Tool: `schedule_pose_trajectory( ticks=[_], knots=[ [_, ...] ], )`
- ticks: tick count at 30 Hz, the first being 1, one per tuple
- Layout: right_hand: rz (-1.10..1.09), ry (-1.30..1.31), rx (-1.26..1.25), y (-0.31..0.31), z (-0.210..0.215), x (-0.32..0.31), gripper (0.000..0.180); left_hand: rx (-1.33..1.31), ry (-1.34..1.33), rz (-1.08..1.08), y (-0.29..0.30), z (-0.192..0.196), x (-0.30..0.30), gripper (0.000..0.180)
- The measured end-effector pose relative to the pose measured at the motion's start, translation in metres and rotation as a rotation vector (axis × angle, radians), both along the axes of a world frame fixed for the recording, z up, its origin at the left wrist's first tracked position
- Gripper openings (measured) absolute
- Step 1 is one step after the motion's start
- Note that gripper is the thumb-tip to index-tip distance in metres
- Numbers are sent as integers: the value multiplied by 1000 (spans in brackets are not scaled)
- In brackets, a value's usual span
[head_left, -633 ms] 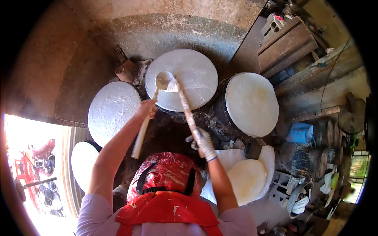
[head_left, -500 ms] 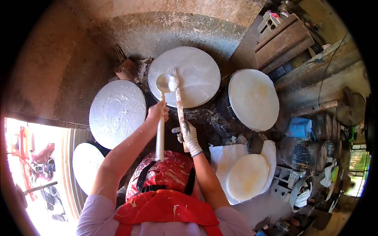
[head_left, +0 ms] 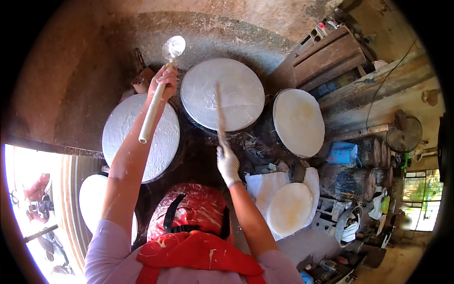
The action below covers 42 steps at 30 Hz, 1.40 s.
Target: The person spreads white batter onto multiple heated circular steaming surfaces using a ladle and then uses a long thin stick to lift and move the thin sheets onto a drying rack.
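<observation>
My left hand grips a long white-handled ladle and holds it raised, its round bowl up above the gap between the left and middle steamers. My right hand, in a pale glove, holds a thin flat stick whose tip lies on the white sheet of the middle round steamer. The left steamer is coated in white batter beneath my left forearm. A third round steamer stands to the right with a pale sheet on it.
A cloth with a round pale disc lies at my right. A white-filled tub sits low on the left. My red apron and bag fill the lower middle. Wooden planks, a blue box and a fan stand at right.
My left hand has lifted the ladle up and to the left, away from the middle steamer. My right hand has drawn back and lowered, with the stick staying on the middle sheet.
</observation>
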State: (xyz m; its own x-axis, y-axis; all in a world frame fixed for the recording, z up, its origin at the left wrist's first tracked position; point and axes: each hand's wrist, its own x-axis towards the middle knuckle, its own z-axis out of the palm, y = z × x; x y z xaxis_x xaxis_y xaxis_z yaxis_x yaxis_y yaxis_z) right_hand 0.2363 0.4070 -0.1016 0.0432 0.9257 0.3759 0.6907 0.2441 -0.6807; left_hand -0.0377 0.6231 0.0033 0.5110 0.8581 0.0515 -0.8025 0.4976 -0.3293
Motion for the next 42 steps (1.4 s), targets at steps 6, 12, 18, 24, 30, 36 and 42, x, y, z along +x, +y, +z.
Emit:
schedule_pose_trajectory(
  ticks=[6, 12, 18, 24, 30, 36, 42],
  knots=[
    [92, 87, -206, 10, 17, -43, 33, 103, -67, 46, -19, -10, -50, 37],
    [180, -31, -402, -38, -11, -5, 43, 17, -69, 64, -61, -7, -12, 42],
    [-215, 17, -344, 16, 18, 152, 26, 3, -4, -91, -129, 10, 65, 51],
    [-417, -249, -280, 159, 71, 442, 22, -219, 44, -100, -179, 15, 168, 49],
    [-91, -489, -426, 312, 62, 537, 62, -365, 183, -11, -187, 18, 250, 50],
    [6, -462, -709, 365, 43, 550, 57, -336, 237, 64, -197, 18, 277, 53],
    [87, -366, -656, 353, 74, 552, 37, -313, 276, 101, -220, 21, 272, 52]
  ],
)
